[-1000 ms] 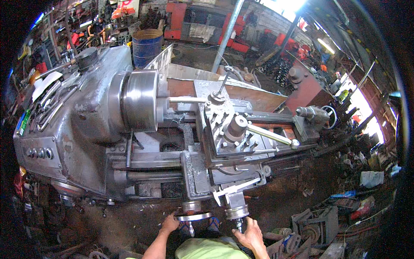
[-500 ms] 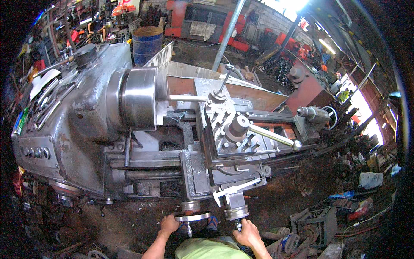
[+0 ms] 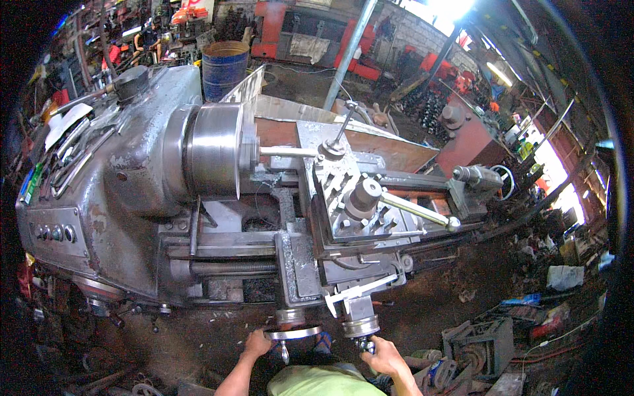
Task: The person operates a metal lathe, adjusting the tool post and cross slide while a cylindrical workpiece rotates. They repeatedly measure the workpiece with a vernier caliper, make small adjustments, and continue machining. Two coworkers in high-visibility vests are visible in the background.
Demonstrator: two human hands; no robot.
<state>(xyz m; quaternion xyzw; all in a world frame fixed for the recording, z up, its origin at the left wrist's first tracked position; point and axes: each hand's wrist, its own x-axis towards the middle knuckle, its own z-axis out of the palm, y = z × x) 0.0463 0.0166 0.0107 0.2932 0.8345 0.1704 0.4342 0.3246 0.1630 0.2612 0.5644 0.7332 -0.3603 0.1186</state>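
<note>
My left hand (image 3: 257, 344) is closed on the left rim of a metal handwheel (image 3: 305, 333) at the front of a lathe. A short handle (image 3: 284, 352) points toward me from that wheel. To its right, my right hand (image 3: 382, 356) wraps round the small crank handle (image 3: 364, 344) below a ringed dial collar (image 3: 360, 327). A vernier caliper (image 3: 360, 292) rests across the slide above this crank. Farther back, a tool bar (image 3: 288, 152) reaches from the tool post (image 3: 363, 198) to the large steel chuck (image 3: 216, 152), whose jaws look blurred.
The headstock (image 3: 142, 152) stands at the left with wrenches (image 3: 82, 155) on top. A long lever (image 3: 416, 210) sticks out from the tool post. The tailstock (image 3: 475, 185) is at the right. Behind stands a blue drum (image 3: 226, 69); metal scrap (image 3: 479, 350) lies at lower right.
The small crank under my right hand has turned slightly, and that hand has shifted a little. The chuck's jaws appear in a different position. My left hand stays on the handwheel.
</note>
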